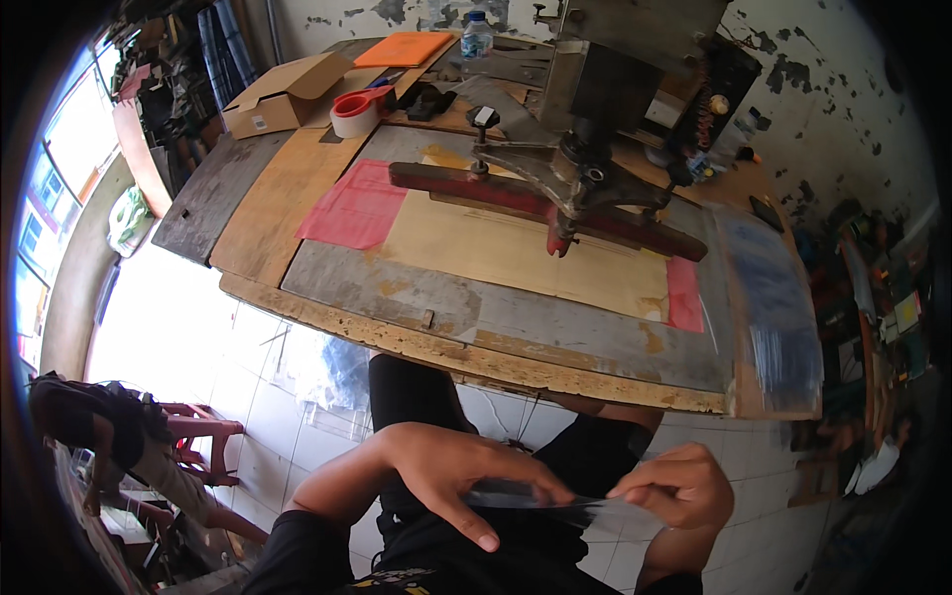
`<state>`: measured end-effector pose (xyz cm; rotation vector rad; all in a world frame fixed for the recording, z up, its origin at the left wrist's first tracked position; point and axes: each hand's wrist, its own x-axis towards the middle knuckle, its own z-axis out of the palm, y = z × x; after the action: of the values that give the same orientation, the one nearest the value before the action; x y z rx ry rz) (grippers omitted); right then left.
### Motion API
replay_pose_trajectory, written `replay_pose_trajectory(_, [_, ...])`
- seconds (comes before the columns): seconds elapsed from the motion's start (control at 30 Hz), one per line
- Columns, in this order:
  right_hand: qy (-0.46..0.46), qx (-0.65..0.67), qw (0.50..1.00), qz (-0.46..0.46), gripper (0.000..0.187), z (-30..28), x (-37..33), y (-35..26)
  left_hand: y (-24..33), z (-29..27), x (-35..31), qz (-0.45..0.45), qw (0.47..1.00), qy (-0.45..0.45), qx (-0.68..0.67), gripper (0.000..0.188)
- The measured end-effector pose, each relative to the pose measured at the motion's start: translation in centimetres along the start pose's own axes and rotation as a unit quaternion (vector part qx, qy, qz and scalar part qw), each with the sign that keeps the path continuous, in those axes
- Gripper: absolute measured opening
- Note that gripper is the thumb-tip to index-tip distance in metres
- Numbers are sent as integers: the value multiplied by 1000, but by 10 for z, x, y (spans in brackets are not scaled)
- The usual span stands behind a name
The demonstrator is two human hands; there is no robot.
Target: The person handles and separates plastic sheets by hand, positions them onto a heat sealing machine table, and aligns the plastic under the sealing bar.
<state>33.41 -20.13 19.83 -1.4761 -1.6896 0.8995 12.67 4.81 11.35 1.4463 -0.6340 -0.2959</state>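
Observation:
A clear plastic sheet (592, 508) spans the gap between my two hands, over my lap. My right hand (684, 488) pinches one end of it between thumb and fingertips. Against its other side my left hand (461, 476) rests with thumb and fingers apart, not gripping it. Above the workbench's grey plate (436, 309) stands a press (585, 164) with a long red bar (496, 188). Beneath the bar lies a cream sheet (476, 243), with pink tape (352, 206) at its left end and more pink at its right.
Clear plastic sheets (769, 307) are stacked on the bench's right end. At the back left sit a cardboard box (283, 94), a tape dispenser (357, 111) and an orange folder (405, 49). A water bottle (477, 36) stands behind. Another person (119, 436) bends beside a red stool (198, 436).

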Motion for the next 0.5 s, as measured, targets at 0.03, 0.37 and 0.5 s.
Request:
replay_pose_trajectory(0.03, [45,-16,998,37,9,-2,-10,0,0,1,-5,-51,998,-10,-21,72])
replay_pose_trajectory(0.37, [318,-94,929,167,27,-9,-45,28,29,-8,-40,-159,897,321,260,22])
replay_pose_trajectory(0.5, [286,-126,926,211,30,-14,-36,35,39,-17,-36,-247,823,417,297,24])
